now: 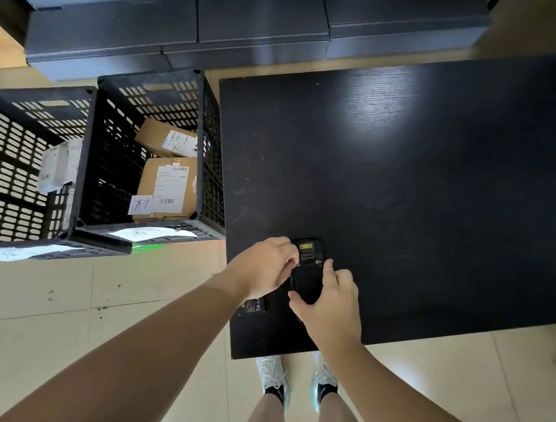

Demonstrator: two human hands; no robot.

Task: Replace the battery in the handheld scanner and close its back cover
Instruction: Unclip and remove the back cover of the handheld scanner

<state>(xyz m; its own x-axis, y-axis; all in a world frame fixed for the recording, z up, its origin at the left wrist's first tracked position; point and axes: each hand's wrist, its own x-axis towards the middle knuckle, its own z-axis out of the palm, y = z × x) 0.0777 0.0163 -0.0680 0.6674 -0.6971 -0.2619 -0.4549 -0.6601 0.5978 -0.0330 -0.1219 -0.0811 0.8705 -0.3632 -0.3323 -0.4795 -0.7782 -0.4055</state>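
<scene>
From the head view, the black rectangular handheld scanner [308, 270] lies back-up on the dark wood-grain table [405, 187], low in the frame just right of centre. My left hand [265, 268] has its grip pressed together, thumb and forefinger pinching something small and pale at the scanner's left edge; I cannot tell what it is. My right hand [332, 310] rests on the scanner's lower part, its grip spread, fingers touching the dark back. A flat black battery with white print [253, 307] lies on the table below my left wrist. Two black slotted plastic crates [84, 162] stand at left, holding brown cardboard parcels [167, 185].
</scene>
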